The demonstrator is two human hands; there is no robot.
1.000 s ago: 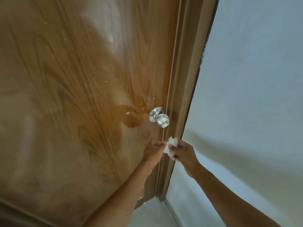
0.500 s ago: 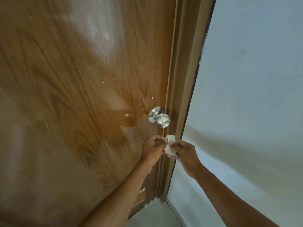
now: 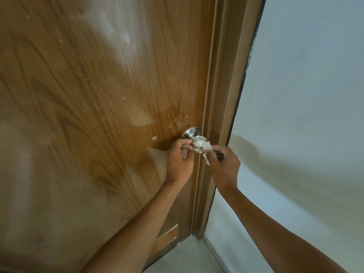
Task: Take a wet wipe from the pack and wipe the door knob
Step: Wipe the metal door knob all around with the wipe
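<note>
A silver door knob (image 3: 198,141) sticks out of the brown wooden door (image 3: 98,115) near its right edge. A white wet wipe (image 3: 207,149) is stretched under and around the knob. My left hand (image 3: 180,160) pinches the wipe's left end just below the knob. My right hand (image 3: 224,166) grips the wipe's right end, to the right of the knob and in front of the door frame. The wipe touches the knob's underside. The pack is not in view.
A brown door frame (image 3: 222,95) runs down beside the knob. A pale wall (image 3: 305,115) fills the right side. Light floor (image 3: 187,257) shows at the bottom, with a pale patch (image 3: 167,236) low on the door.
Both hands have risen from below the knob up to it. The wipe, held bunched between the hands before, now lies against the knob.
</note>
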